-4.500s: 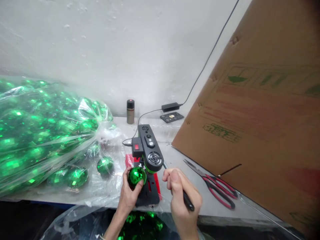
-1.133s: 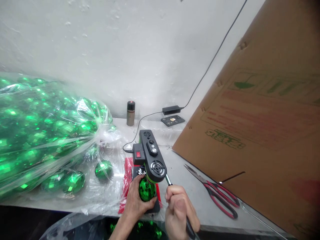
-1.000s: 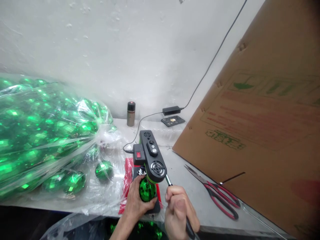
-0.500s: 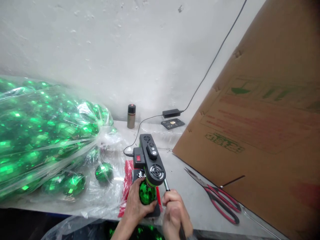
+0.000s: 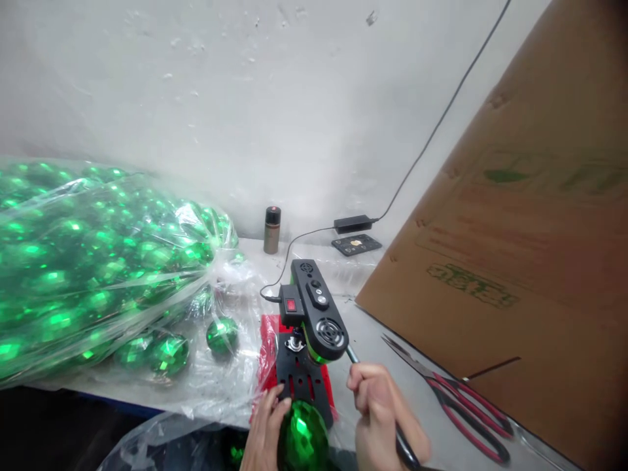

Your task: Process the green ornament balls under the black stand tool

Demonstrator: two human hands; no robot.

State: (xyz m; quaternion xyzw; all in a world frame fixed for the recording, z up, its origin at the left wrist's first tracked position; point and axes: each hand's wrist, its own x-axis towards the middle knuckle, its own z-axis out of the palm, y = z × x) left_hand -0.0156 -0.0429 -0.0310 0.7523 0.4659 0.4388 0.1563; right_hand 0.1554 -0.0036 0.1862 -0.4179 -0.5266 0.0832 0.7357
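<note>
A shiny green faceted ball is at the front end of a small black machine's base plate. My left hand holds the ball from its left side, fingers along it; the thumb is not clearly seen. The machine's black upper arm, with round grilles and a red switch on a side box, overhangs the plate. My right hand is closed around the black-gripped metal lever at the machine's right side. Red material lies under the base plate.
A big clear bag of green balls fills the left, with a few loose balls by it. Red-and-black scissors lie right, beside a large cardboard box. Behind are a small bottle, a power adapter and a phone-like slab.
My left hand has drawn the green ball out from beneath the machine's upper arm, towards me. My right hand stays on the lever. The whole view has shifted slightly.
</note>
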